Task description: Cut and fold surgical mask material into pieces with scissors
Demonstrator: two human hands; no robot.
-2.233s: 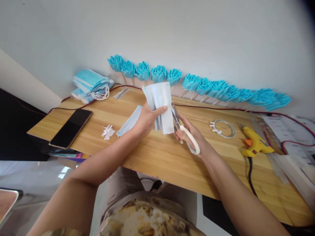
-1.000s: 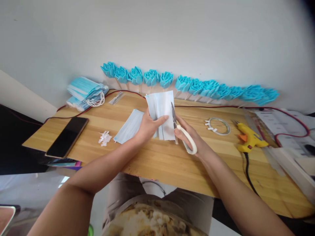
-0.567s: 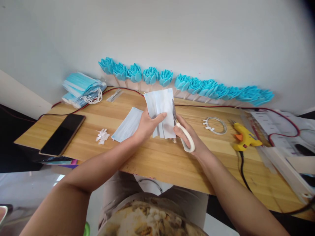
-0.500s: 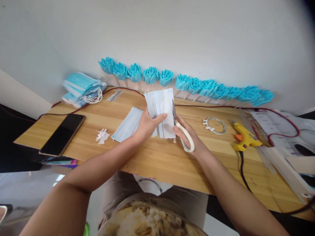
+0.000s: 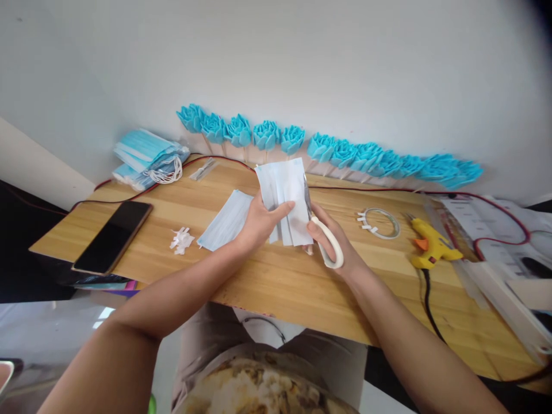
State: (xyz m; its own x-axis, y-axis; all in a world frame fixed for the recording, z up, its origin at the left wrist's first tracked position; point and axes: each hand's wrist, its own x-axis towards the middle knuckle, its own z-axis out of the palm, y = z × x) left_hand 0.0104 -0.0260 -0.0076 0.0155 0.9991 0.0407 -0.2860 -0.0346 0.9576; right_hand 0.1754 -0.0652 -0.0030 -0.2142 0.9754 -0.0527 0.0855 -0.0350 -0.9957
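Observation:
My left hand [image 5: 261,221] grips a pale blue face mask [image 5: 282,187] from its left side, thumb laid across the front. No ear loops show on this mask. In my right hand [image 5: 330,233] is a pair of scissors [image 5: 334,253] with white handles. Their blades run along the mask's right edge, partly hidden by it, so I cannot tell how far they are apart. Another flat face mask [image 5: 226,219] lies on the table just left of my left hand. A small heap of white scraps [image 5: 181,240] lies further left.
Blue flowers on sticks [image 5: 266,135] lean along the wall. At the left are a stack of masks [image 5: 144,152] and a phone [image 5: 112,237]. To the right lie a tape roll [image 5: 390,221] and a yellow glue gun [image 5: 433,244]. A red-black cable [image 5: 366,189] crosses the wooden table [image 5: 276,287].
The scissor blades look slightly more upright along the mask's right edge. Both hands keep their grips. The whole view has shifted slightly.

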